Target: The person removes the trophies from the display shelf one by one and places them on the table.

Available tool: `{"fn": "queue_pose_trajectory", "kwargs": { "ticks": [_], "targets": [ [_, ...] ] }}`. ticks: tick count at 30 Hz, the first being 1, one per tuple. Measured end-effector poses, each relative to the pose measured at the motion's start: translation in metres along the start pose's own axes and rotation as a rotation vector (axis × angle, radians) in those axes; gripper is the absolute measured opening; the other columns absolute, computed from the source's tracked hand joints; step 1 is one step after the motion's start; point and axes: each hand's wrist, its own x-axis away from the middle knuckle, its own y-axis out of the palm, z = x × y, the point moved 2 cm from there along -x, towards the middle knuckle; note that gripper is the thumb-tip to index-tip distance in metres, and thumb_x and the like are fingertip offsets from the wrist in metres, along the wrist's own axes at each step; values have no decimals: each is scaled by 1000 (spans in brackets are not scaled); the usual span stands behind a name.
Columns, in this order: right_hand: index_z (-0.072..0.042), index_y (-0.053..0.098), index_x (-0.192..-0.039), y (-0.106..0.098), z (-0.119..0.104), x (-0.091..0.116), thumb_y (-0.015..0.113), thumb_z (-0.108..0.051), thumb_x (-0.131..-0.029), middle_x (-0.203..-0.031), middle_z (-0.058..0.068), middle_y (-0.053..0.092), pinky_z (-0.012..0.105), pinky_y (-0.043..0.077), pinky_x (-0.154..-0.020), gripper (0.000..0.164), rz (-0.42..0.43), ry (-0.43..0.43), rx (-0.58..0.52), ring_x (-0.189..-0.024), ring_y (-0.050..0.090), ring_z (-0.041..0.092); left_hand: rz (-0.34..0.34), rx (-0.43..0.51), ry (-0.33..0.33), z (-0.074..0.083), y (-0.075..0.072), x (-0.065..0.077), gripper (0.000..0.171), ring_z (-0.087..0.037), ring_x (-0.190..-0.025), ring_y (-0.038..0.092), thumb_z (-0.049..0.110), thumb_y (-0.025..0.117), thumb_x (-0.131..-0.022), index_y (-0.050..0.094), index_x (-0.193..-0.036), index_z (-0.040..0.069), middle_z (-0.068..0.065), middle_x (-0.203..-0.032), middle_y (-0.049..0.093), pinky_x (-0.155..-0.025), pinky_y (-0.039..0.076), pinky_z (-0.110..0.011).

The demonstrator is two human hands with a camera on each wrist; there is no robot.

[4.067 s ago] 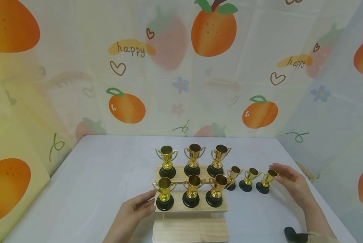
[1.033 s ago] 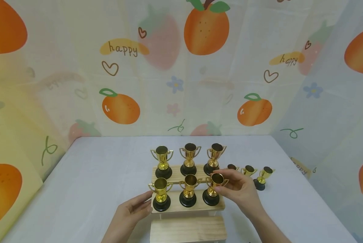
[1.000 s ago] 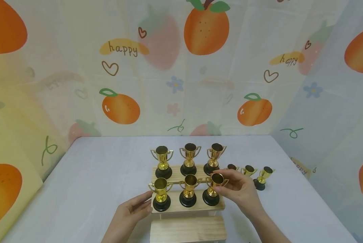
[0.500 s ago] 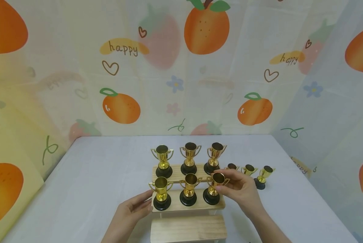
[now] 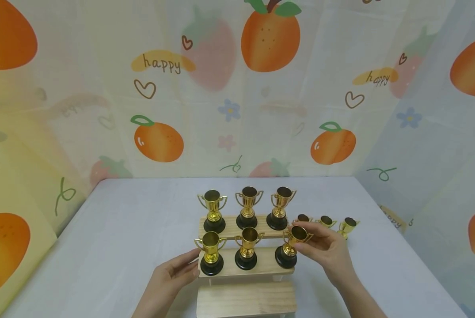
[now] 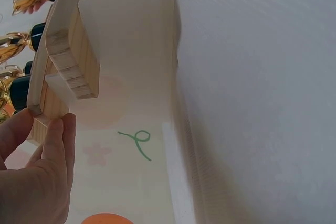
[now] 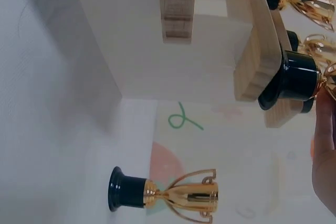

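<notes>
Gold trophies (image 5: pixel 248 247) flank the right hand (image 5: pixel 328 250), which pinches a tilted cup (image 5: pixel 288 251); the left hand (image 5: pixel 175 271) pinches the shelf (image 5: pixel 266 266).

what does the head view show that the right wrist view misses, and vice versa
Only the head view: the left hand gripping the left end of the middle plank, the bare top of the lowest plank, and the word "happy" on the backdrop.

Only the right wrist view: the planks' right end faces, and the full black base of a trophy standing on the table.

Both: the right hand holding a tilted trophy at the middle plank's right end.
</notes>
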Motion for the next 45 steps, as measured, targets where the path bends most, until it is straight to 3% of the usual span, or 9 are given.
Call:
{"fn": "queue_pose_trajectory", "kwargs": {
  "ticks": [13,16,21,28,36,41,45],
  "targets": [
    [6,65,-118,-24,0,12,61,23,-80,-116,-3,73,17,60,-79,42,104,-65,38,-95,71,6,3,8,-4,0,0,1,57,6,-110,64,15,69,-91,49,-142,-1,-20,-149,50,-97,55,-24],
    [3,66,-119,-28,0,14,59,24,-81,-116,-5,73,17,59,-81,44,104,-74,39,-97,71,6,5,5,-7,0,0,1,57,8,-108,63,15,69,-91,49,-142,-1,-20,-149,50,-97,55,-23],
    [-3,67,-118,-35,1,15,58,24,-82,-116,-8,72,14,58,-80,47,113,-83,41,-95,70,4,12,-5,-5,0,0,1,57,-1,-115,65,15,69,-91,50,-142,-1,-20,-149,50,-97,56,-27],
    [7,65,-118,-44,8,15,58,25,-81,-114,-4,73,15,58,-77,42,160,-93,50,-90,69,6,4,-1,1,0,0,0,57,5,-111,64,14,69,-91,49,-142,-1,-20,-149,50,-97,56,-25],
    [5,65,-117,-50,22,12,61,18,-84,-108,-8,72,17,59,-74,36,205,31,103,-87,67,4,13,-15,-14,-2,0,-1,57,-3,-115,65,14,69,-91,50,-142,-2,-21,-148,50,-96,57,-26],
    [6,64,-119,-52,32,12,65,8,-88,-108,-9,70,19,60,-73,31,173,84,124,-87,66,8,19,-26,-12,-2,0,0,56,-3,-114,65,14,70,-90,51,-141,-1,-21,-148,51,-96,57,-26],
    [7,63,-120,-54,39,10,65,7,-88,-108,-10,70,19,60,-73,32,135,76,123,-86,67,6,16,-26,-8,-1,0,-1,56,0,-113,65,14,70,-90,51,-141,-1,-21,-148,51,-95,57,-26]
  ]
}}
